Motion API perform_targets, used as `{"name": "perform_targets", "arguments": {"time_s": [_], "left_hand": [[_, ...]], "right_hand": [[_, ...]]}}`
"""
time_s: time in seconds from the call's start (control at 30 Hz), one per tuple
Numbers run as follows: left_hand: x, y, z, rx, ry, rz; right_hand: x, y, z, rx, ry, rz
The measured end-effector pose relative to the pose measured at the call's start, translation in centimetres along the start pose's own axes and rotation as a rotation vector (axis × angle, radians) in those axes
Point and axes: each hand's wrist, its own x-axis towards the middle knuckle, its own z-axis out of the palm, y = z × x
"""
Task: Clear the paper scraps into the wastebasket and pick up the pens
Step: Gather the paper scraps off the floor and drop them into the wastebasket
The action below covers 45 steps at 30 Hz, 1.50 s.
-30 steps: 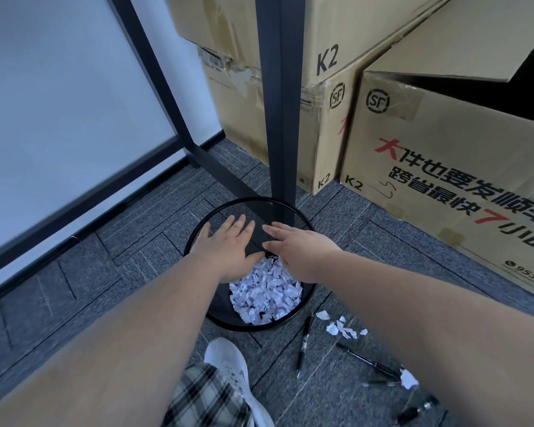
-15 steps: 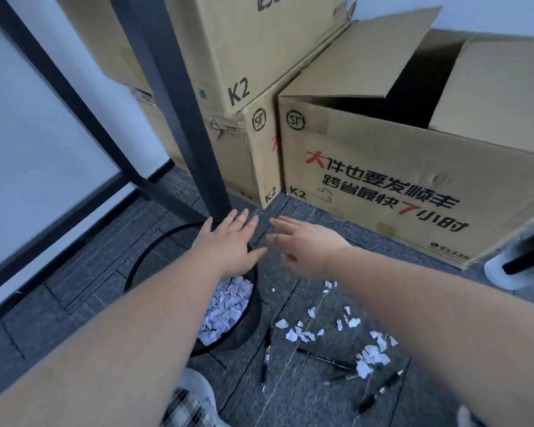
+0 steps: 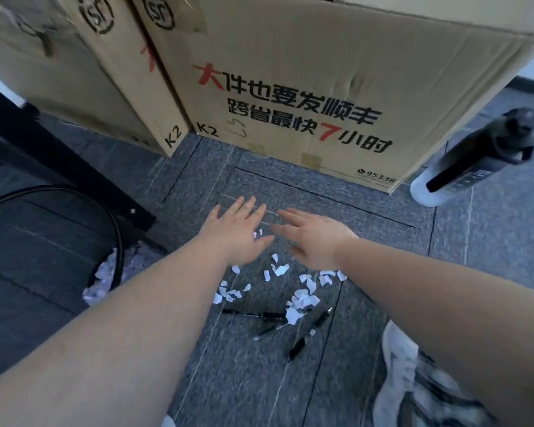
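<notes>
Both hands hold nothing: the left hand (image 3: pixel 239 234) and right hand (image 3: pixel 316 238) hover mid-frame, fingers straight and spread, palms down over the grey carpet (image 3: pixel 321 208). Just below them lie white paper scraps (image 3: pixel 301 298), with black pens (image 3: pixel 310 332) lower still. The black wastebasket (image 3: pixel 117 241), scraps inside, sits at the left edge, cardboard boxes (image 3: pixel 321 72) across the top.

Torn white paper scraps (image 3: pixel 299 300); glossy black plastic pens (image 3: pixel 309 332); matt corrugated cardboard box (image 3: pixel 321 57); rough grey carpet (image 3: pixel 475 241).
</notes>
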Motion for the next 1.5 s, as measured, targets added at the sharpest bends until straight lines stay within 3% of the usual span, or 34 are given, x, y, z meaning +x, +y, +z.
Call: {"name": "perform_targets", "arguments": {"time_s": [0.4,0.8,1.23,1.5], "left_hand": [[4.2,1.7,10.0,-0.028,-0.123,0.034],[5.4,3.0,13.6,-0.054,-0.12,0.038],[5.9,3.2,15.9,-0.082,-0.081,0.059],[6.6,2.5,16.2,-0.102,-0.049,0.069]], "right_hand": [[-1.5,3.1,12.2,0.175,-0.006,0.218],[-3.9,2.5,18.3,0.494,0.111,0.486],[-1.7,2.4,19.4,0.449,0.16,0.556],[-1.0,2.5,19.6,0.3,0.151,0.397]]}}
